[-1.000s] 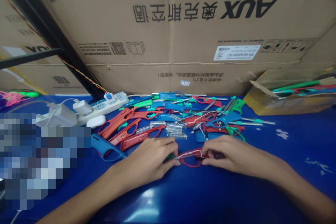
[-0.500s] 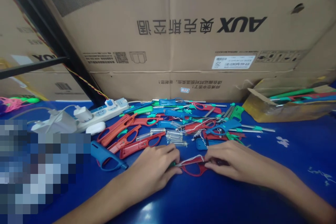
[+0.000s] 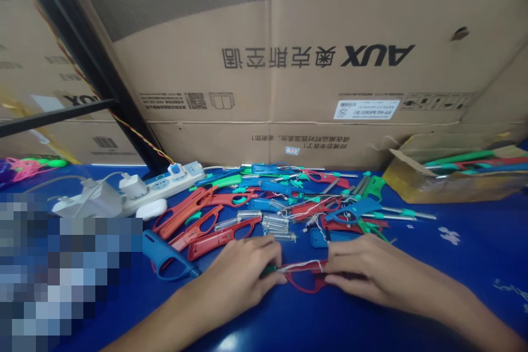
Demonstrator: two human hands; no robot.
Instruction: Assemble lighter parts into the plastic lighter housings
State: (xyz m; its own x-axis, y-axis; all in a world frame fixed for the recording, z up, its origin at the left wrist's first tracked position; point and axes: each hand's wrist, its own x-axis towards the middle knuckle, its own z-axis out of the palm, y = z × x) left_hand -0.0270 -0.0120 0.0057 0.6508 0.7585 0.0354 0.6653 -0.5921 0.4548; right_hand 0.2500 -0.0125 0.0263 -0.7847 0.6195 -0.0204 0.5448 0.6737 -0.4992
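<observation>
Between my two hands is a red lighter handle (image 3: 306, 285) with a loop-shaped trigger guard, lying low over the blue table. A thin white wire (image 3: 304, 265) runs along its upper side. My left hand (image 3: 249, 264) pinches its left end, where a bit of green shows by the fingers and metal partly shows. My right hand (image 3: 365, 265) has its fingers closed on the right end and covers most of that part. Just beyond the hands lie red handle halves (image 3: 218, 239), small clear gas tanks (image 3: 275, 224) and a blue handle half (image 3: 319, 237).
A pile of red, blue and green lighter parts spreads behind the hands. A blue handle (image 3: 169, 256) rests at left, near a white power strip (image 3: 181, 179) with plugged-in chargers. At right stands a small cardboard box (image 3: 449, 190) holding lighters. A large carton (image 3: 289, 82) backs the table.
The view has tilted up slightly, so the scene sits lower. Both hands keep their grip on the red handle, and the fingers have shifted only a little.
</observation>
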